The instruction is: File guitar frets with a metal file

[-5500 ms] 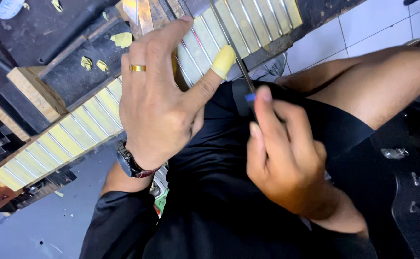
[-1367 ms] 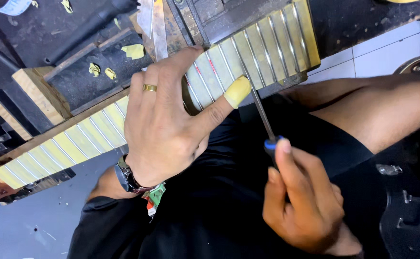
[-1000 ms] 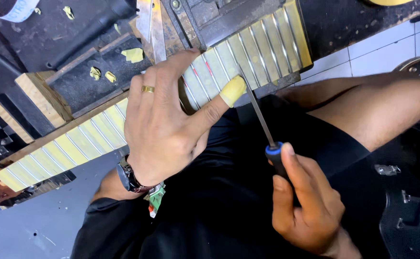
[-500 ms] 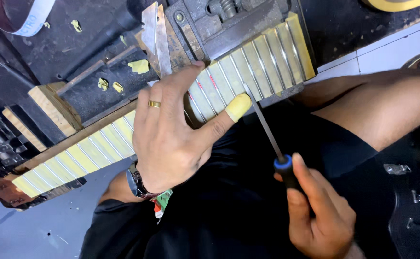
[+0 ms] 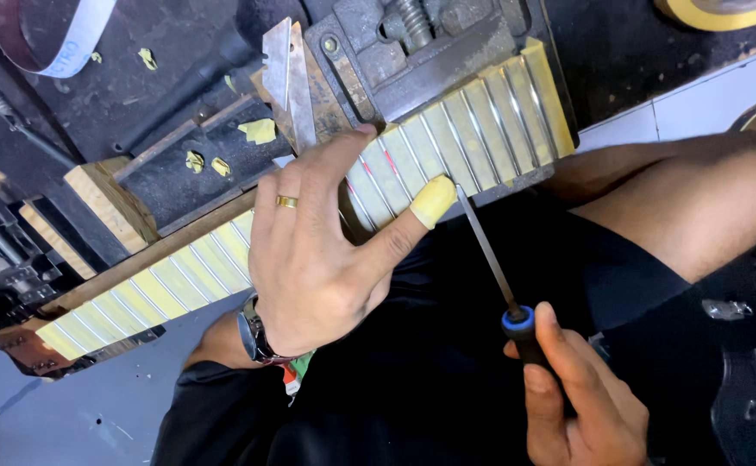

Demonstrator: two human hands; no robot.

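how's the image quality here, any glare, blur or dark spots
Head view: mostly sharp, even light; left hand and fretboard crisp, frets catch small glints; file thin but clear; right hand slightly soft at the frame edge; vise and black clothing lose detail in shadow.

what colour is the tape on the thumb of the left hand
Yellow tape covers the thumb tip, seen in the head view.

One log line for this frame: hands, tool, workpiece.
left hand: pressing guitar neck | right hand: holding small file, tip at neck edge
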